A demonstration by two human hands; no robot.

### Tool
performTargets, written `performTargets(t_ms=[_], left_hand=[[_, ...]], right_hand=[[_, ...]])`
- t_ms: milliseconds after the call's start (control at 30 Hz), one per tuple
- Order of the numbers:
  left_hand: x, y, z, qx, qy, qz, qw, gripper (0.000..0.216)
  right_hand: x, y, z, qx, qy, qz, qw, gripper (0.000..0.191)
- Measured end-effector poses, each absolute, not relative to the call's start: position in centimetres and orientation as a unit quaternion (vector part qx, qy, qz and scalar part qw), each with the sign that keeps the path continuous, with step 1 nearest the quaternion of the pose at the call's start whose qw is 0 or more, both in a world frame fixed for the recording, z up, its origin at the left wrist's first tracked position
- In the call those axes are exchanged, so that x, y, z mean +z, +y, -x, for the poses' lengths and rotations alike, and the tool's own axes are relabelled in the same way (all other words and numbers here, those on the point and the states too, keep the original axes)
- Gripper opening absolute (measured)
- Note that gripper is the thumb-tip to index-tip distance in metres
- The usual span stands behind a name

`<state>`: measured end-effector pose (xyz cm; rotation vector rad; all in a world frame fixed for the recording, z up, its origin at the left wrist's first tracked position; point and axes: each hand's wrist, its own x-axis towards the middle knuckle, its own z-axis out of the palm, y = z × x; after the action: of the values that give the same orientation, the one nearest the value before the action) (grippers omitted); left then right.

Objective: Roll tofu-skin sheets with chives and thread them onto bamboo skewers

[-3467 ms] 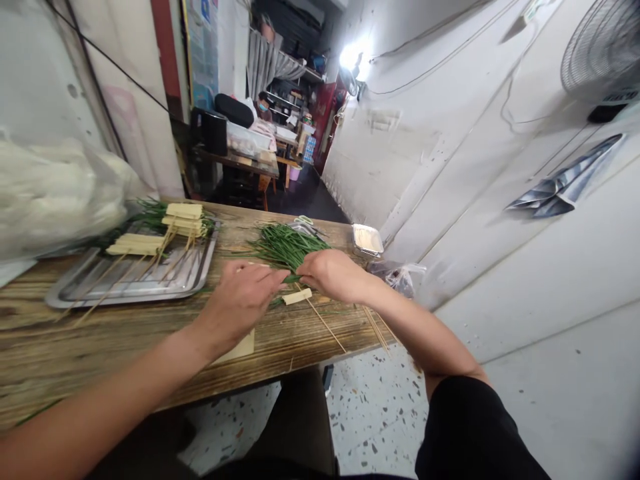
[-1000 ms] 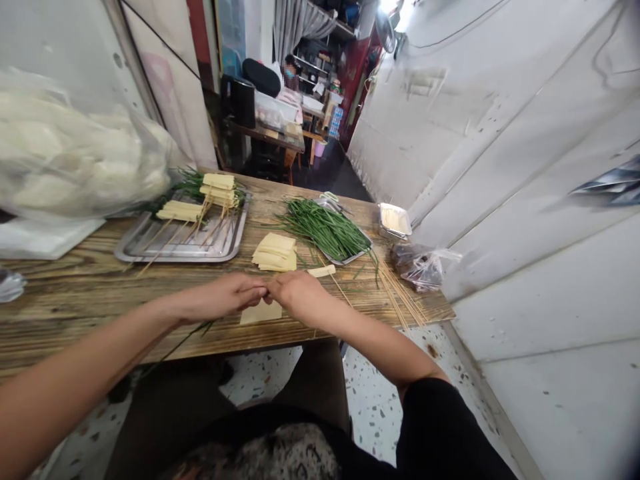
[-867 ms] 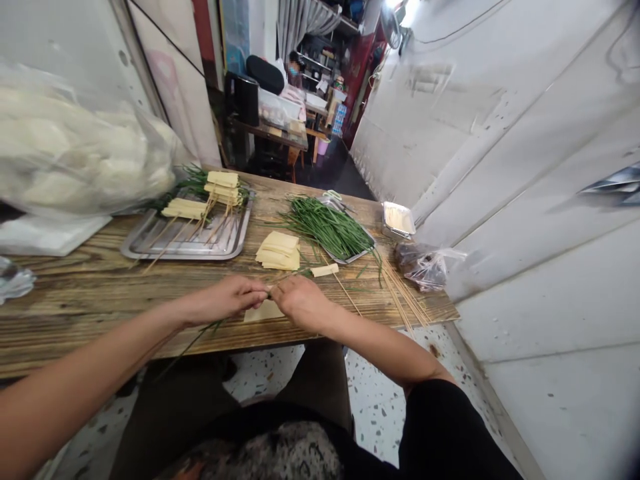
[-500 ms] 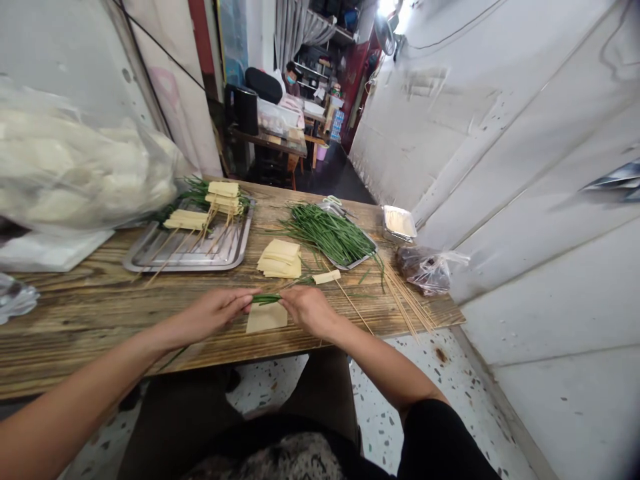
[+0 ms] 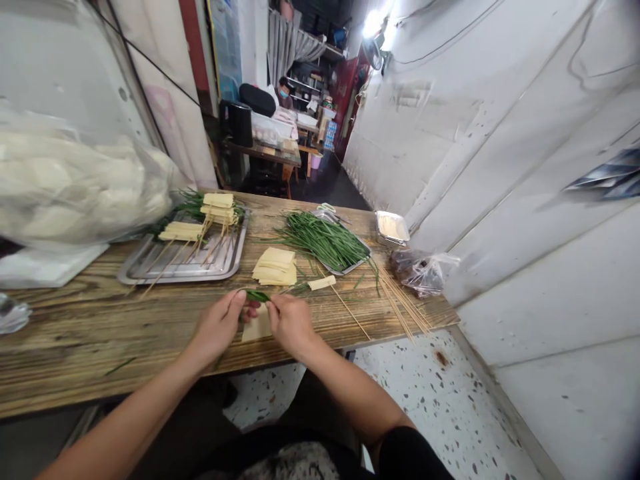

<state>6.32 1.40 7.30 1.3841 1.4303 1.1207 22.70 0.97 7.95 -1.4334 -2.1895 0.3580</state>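
Observation:
Between my two hands is a small bunch of green chives (image 5: 257, 295). My left hand (image 5: 225, 321) pinches its left end, and my right hand (image 5: 291, 323) grips the right end. Beneath them a single tofu sheet (image 5: 256, 328) lies on the wooden table, partly covered by my fingers. Just beyond is a stack of cut tofu sheets (image 5: 275, 267). A skewered tofu roll (image 5: 321, 283) rests to the right of the stack. Farther back, a heap of long chives (image 5: 325, 240) fills a metal tray.
At the left, a metal tray (image 5: 220, 268) carries finished skewers; a big plastic bag (image 5: 75, 180) bulges behind it. Bamboo skewers (image 5: 403, 303), a tied bag of dark food (image 5: 421, 270) and a foil box (image 5: 393, 228) occupy the right. A person (image 5: 285, 95) sits in the background.
My hands have drawn closer together around the chives, and the left hand has turned so its fingers curl under the bunch. The camera view has shifted slightly.

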Motion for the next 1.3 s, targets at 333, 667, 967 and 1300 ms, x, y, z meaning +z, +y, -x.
performTargets(t_ms=[333,667,967,1300], left_hand=[[7.3,2.8,-8.8,0.444,0.566,-0.581,0.382,0.043],[9.6,3.7,-5.8,0.270,0.514,-0.548,0.602,0.061],[11.0,2.5,-6.0,0.126,0.417,-0.520,0.734,0.056],[7.8,3.1,-5.0,0.218,0.481,-0.691,0.493,0.058]], right_hand=[[5.9,-0.1,-18.1,0.183,-0.761,0.544,0.302,0.030],[12.3,0.8,-25.0,0.148,-0.869,0.424,0.206,0.030],[9.7,1.3,-25.7,0.098,-0.907,0.387,0.134,0.018],[6.7,1.9,-26.5,0.179,-0.872,0.405,0.208,0.019]])
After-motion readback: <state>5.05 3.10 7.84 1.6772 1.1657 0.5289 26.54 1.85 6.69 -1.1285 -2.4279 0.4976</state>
